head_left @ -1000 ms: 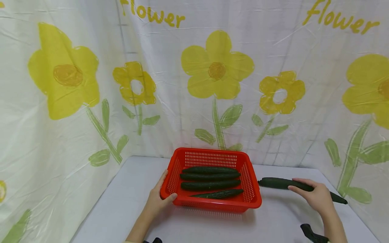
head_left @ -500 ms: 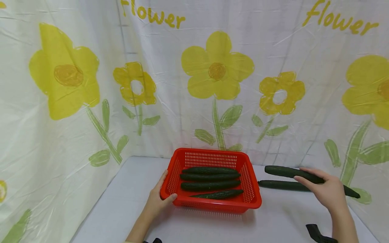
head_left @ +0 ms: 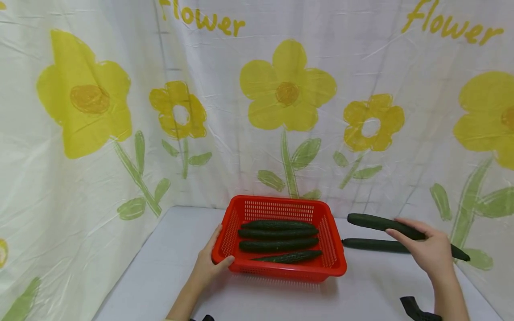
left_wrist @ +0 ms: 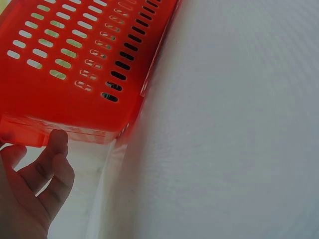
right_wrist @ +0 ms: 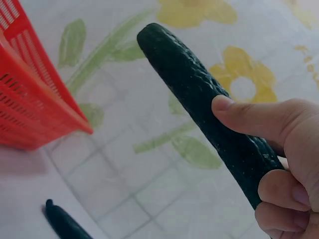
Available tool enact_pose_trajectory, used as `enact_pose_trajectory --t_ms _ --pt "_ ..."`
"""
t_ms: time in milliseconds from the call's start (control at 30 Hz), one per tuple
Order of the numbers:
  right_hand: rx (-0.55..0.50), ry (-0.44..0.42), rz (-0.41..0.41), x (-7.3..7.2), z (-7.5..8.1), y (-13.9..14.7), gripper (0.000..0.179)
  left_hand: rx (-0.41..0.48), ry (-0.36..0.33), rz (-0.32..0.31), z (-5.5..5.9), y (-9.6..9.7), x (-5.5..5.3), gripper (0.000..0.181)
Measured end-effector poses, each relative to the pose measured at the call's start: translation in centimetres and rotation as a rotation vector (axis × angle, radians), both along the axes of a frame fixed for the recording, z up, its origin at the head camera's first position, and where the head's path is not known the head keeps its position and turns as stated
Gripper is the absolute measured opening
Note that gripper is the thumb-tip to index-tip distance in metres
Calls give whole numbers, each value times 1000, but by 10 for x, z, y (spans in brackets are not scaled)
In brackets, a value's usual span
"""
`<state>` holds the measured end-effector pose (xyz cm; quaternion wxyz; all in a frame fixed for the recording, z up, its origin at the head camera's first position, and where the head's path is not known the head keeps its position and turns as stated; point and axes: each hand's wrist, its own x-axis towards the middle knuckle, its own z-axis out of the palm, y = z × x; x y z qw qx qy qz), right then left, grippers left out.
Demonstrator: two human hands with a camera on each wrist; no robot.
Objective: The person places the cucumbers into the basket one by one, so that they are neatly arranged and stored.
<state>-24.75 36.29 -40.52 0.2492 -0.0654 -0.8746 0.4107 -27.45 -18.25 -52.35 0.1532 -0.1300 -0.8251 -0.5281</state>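
Note:
A red plastic basket point(head_left: 287, 266) stands on the table with several dark green cucumbers point(head_left: 278, 245) lying lengthwise inside it. My left hand point(head_left: 209, 262) holds the basket's front left corner; in the left wrist view its fingers point(left_wrist: 61, 169) bend under the rim. On the right, my right hand point(head_left: 431, 245) grips a long cucumber point(head_left: 371, 221) around its middle, raised above the table and tilted. In the right wrist view the thumb lies across this cucumber point(right_wrist: 182, 69). Below it another cucumber point(head_left: 373, 244) lies on the table, its right part hidden behind the hand.
The white table point(head_left: 168, 276) reaches back to a plastic curtain point(head_left: 225, 156) printed with yellow flowers. The basket's right wall point(head_left: 335, 240) stands just left of the lying cucumber's tip. Black straps point(head_left: 417, 312) show near both wrists.
My right hand has lifted a cucumber off the table, uncovering the one lying beneath, then shifted slightly left with it. The left hand and the basket have stayed put.

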Motion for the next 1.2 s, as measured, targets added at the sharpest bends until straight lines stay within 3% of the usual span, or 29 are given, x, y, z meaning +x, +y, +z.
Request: enact_pose_trajectory --t_ms 167,400,833,1200 --pt "-45 16 16 -7 -3 -10 52 -8 -10 11 0 0 -1 93" --pt "-6 -23 -5 -22 -7 -28 59 15 -46 15 -2 1 0 93" --pt "-53 -31 76 -38 -6 -55 63 -4 -37 20 -1 0 -1 93" --pt "-35 31 135 -49 -12 -83 56 -3 -3 3 0 -1 1 94"
